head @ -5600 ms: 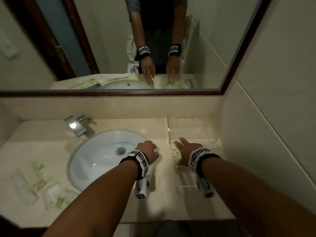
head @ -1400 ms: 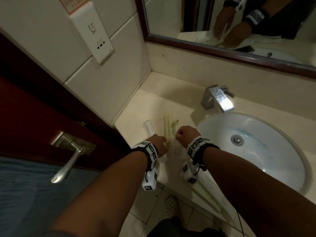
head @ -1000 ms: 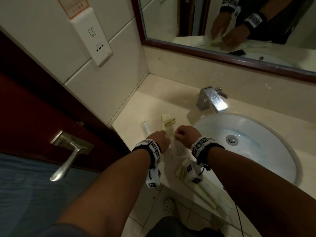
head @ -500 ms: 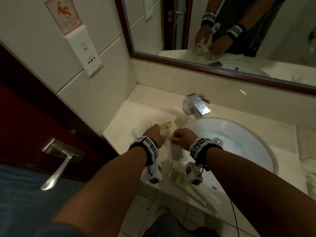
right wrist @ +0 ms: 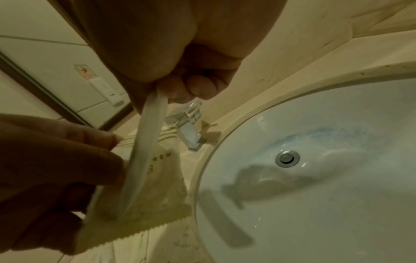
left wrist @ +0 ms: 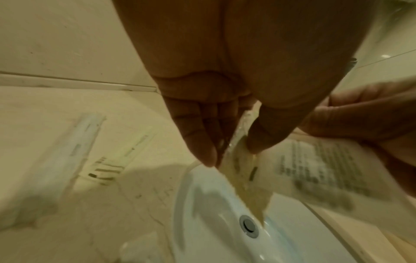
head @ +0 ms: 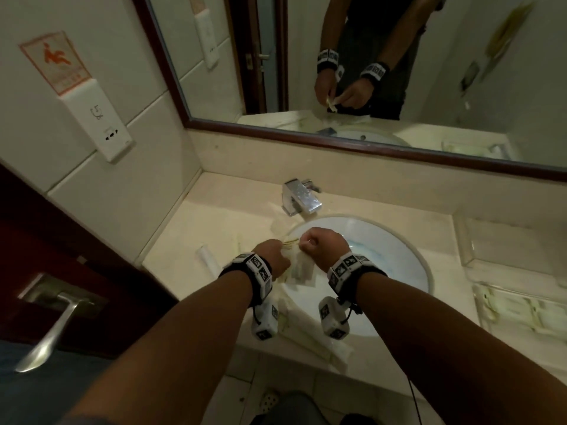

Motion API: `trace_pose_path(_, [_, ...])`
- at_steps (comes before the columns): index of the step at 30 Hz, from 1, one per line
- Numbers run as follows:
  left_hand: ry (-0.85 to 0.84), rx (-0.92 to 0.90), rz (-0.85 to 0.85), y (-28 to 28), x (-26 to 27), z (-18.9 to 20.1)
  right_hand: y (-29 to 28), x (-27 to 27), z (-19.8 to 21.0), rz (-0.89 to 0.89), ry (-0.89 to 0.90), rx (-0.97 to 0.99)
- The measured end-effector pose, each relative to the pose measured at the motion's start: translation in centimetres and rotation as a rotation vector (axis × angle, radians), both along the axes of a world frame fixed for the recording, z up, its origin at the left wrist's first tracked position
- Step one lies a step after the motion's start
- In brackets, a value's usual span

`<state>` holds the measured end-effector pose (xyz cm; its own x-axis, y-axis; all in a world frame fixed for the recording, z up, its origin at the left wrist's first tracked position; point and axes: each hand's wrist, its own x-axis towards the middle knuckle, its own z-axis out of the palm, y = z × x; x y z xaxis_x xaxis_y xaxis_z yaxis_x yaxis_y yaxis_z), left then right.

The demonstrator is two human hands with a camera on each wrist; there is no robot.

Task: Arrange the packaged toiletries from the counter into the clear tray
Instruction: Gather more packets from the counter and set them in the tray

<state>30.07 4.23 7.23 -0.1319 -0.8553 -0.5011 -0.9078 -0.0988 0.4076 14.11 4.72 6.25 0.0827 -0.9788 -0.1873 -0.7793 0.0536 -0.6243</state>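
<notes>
Both hands hover over the left rim of the sink (head: 408, 250). My left hand (head: 276, 256) (left wrist: 229, 154) pinches a yellowish sachet with a zigzag edge (left wrist: 245, 181) (right wrist: 146, 222) between thumb and fingers. Close beside it, my right hand (head: 310, 245) (right wrist: 166, 92) pinches a white printed packet (left wrist: 315, 178) (right wrist: 146, 151). The two packets hang together between the hands (head: 299, 268). More packets lie on the counter: a white tube (head: 208, 260) and long sachets at the front edge (head: 310, 338). The clear tray (head: 478, 305) sits far right and holds some packets.
A chrome tap (head: 302, 199) stands behind the basin. A second clear holder (head: 497, 240) sits at the back right corner. The wall and a door handle (head: 46, 332) close off the left. A mirror (head: 368, 56) runs along the back.
Both hands have lifted their packets off the left counter and moved right, over the sink rim. The view has swung right, bringing the clear tray into sight.
</notes>
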Motion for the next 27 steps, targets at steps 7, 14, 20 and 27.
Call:
trace_pose_path(7, [0.162, -0.060, 0.119, 3.2, -6.8, 2.1, 3.2, -7.0, 1.9, -0.110, -0.062, -0.102])
trace_pose_path(14, [0.377, -0.010, 0.188, 6.9, -16.2, 3.2, 6.8, -15.8, 3.2, -0.113, -0.084, -0.136])
trace_pose_path(20, [0.565, 0.049, 0.365, 9.5, -22.4, 4.8, 8.5, -21.3, 3.4, -0.135, -0.084, -0.170])
trace_pose_path(27, [0.568, 0.070, 0.356, 10.5, -25.0, 4.6, 9.4, -24.2, 2.6, -0.172, -0.080, -0.158])
